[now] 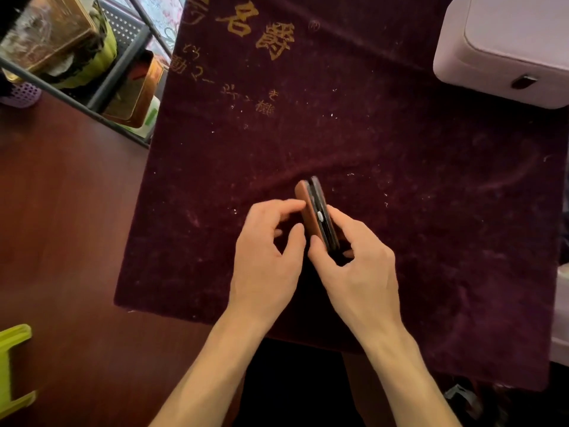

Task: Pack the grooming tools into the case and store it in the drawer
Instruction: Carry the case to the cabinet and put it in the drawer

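Both hands grasp a slim brown leather case (315, 215), stood on edge. The left hand (271, 257) pinches its left face; the right hand (354, 266) grips the opposite face above a dark maroon velvet cloth (400, 149).

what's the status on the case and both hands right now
Left hand fingertips on the brown case, right hand gripping it. Case on edge over the maroon cloth, nearly closed. No loose tools visible. Nothing in the way.
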Motion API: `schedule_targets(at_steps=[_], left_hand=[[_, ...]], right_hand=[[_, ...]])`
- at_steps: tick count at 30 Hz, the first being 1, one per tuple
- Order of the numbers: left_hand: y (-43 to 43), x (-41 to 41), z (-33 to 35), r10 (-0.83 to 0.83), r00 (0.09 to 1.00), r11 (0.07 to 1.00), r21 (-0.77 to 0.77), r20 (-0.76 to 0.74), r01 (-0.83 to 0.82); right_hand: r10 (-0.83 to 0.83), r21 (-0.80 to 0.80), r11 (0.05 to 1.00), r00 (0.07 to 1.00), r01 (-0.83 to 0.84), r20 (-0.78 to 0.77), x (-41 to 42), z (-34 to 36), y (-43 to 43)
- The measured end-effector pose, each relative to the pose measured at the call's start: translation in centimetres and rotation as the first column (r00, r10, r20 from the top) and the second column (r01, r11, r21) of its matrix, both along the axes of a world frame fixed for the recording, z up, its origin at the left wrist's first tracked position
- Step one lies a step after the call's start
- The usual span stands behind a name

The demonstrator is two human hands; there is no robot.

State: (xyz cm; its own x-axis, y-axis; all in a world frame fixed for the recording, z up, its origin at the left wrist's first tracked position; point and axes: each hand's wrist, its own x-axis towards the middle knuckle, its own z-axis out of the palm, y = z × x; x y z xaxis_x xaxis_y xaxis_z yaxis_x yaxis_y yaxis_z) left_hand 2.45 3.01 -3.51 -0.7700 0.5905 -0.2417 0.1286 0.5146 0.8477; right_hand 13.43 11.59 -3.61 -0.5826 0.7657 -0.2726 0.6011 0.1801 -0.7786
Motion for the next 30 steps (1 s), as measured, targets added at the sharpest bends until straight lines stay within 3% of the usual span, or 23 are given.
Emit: schedule_targets(at_steps=[2,6,9,15,30], left_hand=[[-0.7,-1.4,-0.2,-0.158,0.974,0.986,-0.073,-0.163,0.148],[-1.7,-3.8,-0.7,-0.434,0.879,0.901,-0.105,-0.197,0.421],[-1.7,-4.2,-0.8,-0.416,0.894,0.909,-0.095,-0.167,0.406],[-1.5,-4.3,-1.1,-0.224,0.969,0.975,0.016,0.101,0.224],[-1.4,-4.1,-1.5,-0.211,0.976,0.976,0.063,0.06,0.207]], right_hand=[[0.096,0.039,0.995,0.995,-0.096,0.012,0.3,0.0,0.8],[0.278,0.09,0.957,0.961,-0.276,-0.008,1.1,-0.5,2.5],[0.29,0.076,0.955,0.956,-0.287,-0.034,1.4,-0.9,3.8],[0.234,0.071,0.971,0.969,-0.229,-0.076,1.4,-1.3,4.7],[0.228,0.062,0.973,0.969,-0.223,-0.096,0.8,-1.1,4.9]])
